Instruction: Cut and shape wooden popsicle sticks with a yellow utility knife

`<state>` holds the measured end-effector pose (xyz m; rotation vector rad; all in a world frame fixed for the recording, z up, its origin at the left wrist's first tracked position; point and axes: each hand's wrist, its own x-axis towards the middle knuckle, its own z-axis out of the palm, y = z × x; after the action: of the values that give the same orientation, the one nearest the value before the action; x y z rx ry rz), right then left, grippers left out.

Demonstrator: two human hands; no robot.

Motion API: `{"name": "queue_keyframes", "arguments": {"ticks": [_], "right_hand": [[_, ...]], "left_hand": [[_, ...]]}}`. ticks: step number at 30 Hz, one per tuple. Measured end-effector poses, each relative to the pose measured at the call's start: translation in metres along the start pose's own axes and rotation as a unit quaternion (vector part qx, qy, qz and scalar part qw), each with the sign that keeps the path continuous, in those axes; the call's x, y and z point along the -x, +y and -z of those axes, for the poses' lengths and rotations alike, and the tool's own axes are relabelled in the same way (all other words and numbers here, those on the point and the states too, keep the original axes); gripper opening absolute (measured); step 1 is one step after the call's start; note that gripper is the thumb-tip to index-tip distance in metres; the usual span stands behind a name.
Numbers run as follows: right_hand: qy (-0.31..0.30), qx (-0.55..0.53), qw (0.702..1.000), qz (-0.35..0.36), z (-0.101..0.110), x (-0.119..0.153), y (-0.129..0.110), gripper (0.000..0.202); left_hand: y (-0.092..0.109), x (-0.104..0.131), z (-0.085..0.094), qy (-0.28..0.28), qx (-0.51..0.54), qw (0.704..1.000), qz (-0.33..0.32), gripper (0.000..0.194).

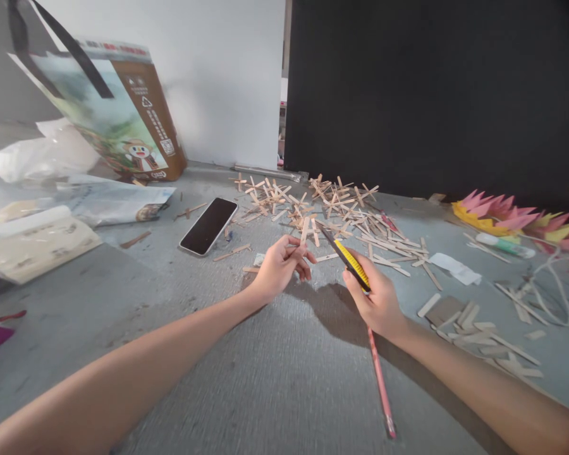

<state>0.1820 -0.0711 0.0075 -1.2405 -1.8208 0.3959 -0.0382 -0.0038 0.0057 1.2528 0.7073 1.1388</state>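
Near the middle of the grey table (208, 354), my left hand (284, 265) is closed on a short wooden stick (305, 231), pinched between thumb and finger and pointing up. To its right, my right hand (372, 294) grips a yellow and black utility knife (353, 265), its dark tip pointing up and left towards the stick. A pink pencil (382, 385) lies on the table below my right hand. Beyond both hands spreads a pile of wooden sticks (332, 202), several of them in crossed shapes.
A phone (208, 226) lies left of my left hand. A printed bag (123, 120) and plastic packets (38, 243) are at the left. Cut wooden pieces (493, 344), a white cable (557, 284), a glue tube (505, 245) and pink and yellow paper shapes (507, 215) are at the right.
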Motion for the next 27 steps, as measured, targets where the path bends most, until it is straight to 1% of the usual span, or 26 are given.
{"name": "queue_keyframes", "arguments": {"ticks": [4,9,10,12,14,16,19,23,25,27], "right_hand": [[0.003,0.003,1.0,-0.013,0.0,-0.002,0.003,0.047],[0.022,-0.01,0.999,-0.025,-0.002,0.0,0.004,0.049],[0.03,-0.021,0.999,-0.033,-0.002,0.0,0.004,0.049],[0.05,-0.05,0.996,-0.049,-0.001,0.0,0.002,0.05],[0.056,-0.07,0.994,-0.061,0.0,-0.002,0.0,0.047],[0.045,-0.063,0.994,-0.074,0.001,-0.004,-0.001,0.041],[0.033,-0.039,0.994,-0.092,0.002,-0.007,0.0,0.036],[0.041,-0.032,0.994,-0.094,0.001,-0.011,0.004,0.038],[0.047,-0.042,0.993,-0.096,0.0,-0.012,0.006,0.039],[0.063,-0.064,0.992,-0.092,0.0,-0.012,0.006,0.04]], "left_hand": [[0.0,0.0,0.001,0.024,-0.017,1.0,-0.002,0.032],[-0.002,0.001,0.002,0.022,-0.043,0.999,0.007,0.029],[-0.002,0.002,0.002,0.01,-0.053,0.998,0.015,0.028],[-0.001,0.004,0.002,-0.043,-0.1,0.993,0.035,0.029],[0.001,0.006,0.001,-0.115,-0.17,0.978,0.048,0.031],[0.006,0.008,0.001,-0.164,-0.227,0.959,0.042,0.033],[0.013,0.01,-0.001,-0.205,-0.275,0.939,0.015,0.031],[0.018,0.012,-0.004,-0.253,-0.346,0.903,-0.006,0.026],[0.017,0.013,-0.005,-0.258,-0.358,0.897,-0.008,0.025],[0.014,0.013,-0.005,-0.243,-0.352,0.904,-0.007,0.03]]}}
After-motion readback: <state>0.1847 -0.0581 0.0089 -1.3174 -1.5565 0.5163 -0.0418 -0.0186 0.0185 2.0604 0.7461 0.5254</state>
